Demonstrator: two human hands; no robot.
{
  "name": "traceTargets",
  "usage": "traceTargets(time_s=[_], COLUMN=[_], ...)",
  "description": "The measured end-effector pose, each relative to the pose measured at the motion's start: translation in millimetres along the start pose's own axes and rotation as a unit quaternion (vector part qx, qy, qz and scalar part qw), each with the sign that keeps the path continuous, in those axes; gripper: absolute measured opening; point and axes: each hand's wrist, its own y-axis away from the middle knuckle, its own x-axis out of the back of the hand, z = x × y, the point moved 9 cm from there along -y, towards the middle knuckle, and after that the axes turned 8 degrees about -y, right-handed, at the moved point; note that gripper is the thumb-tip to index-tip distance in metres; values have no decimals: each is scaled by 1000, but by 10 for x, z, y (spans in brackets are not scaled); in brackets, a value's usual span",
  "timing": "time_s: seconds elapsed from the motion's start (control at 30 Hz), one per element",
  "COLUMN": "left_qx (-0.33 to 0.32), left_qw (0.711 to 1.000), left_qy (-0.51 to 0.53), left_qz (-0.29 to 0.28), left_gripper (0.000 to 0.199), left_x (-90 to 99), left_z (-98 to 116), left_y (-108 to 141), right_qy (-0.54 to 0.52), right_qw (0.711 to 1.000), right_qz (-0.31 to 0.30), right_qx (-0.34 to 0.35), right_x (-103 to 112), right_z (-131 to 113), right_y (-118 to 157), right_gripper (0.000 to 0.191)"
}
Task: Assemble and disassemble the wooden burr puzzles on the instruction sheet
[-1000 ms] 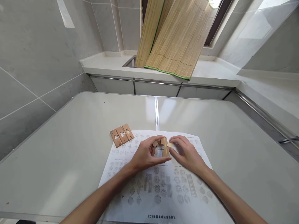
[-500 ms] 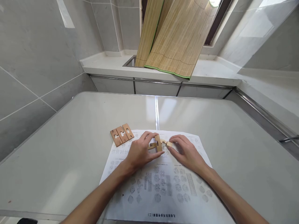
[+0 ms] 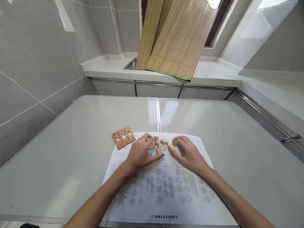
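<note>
My left hand (image 3: 140, 151) grips a notched wooden puzzle piece (image 3: 158, 146) between thumb and fingers. Another wooden piece (image 3: 152, 146) shows inside that grip, partly covered by the fingers; whether the two are joined I cannot tell. Just to the right, my right hand (image 3: 187, 152) pinches the near end of a small pale notched wooden puzzle piece (image 3: 164, 141). A narrow gap separates this piece from the one in my left hand. Both hands are over a printed sheet (image 3: 163, 205) with rows of small diagrams.
Three flat wooden plates (image 3: 123, 136) with cut-out slots and handwritten marks lie side by side beyond my left hand. The pale table (image 3: 71, 152) has a seam down its middle. A bamboo blind (image 3: 175, 44) hangs over the white ledge (image 3: 109, 72) behind it.
The pale piece in my right hand has turned and come away from the piece in my left hand. My left hand has shifted slightly left and tilted its piece.
</note>
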Motion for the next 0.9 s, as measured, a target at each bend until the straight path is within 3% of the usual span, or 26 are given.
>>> traceTargets(time_s=[0.2,0.4,0.67,0.9], left_qx=[0,-15,-50,-33], left_qw=[1000,999,994,995], left_qy=[26,17,-18,-31], left_qz=[-9,34,-96,-86], left_gripper=[68,61,37,36], left_x=[-29,141,88,157], left_z=[41,44,-44,-109], left_y=[20,2,28,27], right_qy=[2,-7,-17,-16], right_qw=[1000,997,997,996], right_qz=[-14,-52,-41,-40], right_qx=[8,53,61,74], right_x=[-21,-86,-66,-64], right_z=[-80,-182,-187,-232], right_y=[8,29,29,23], right_gripper=[18,10,7,7])
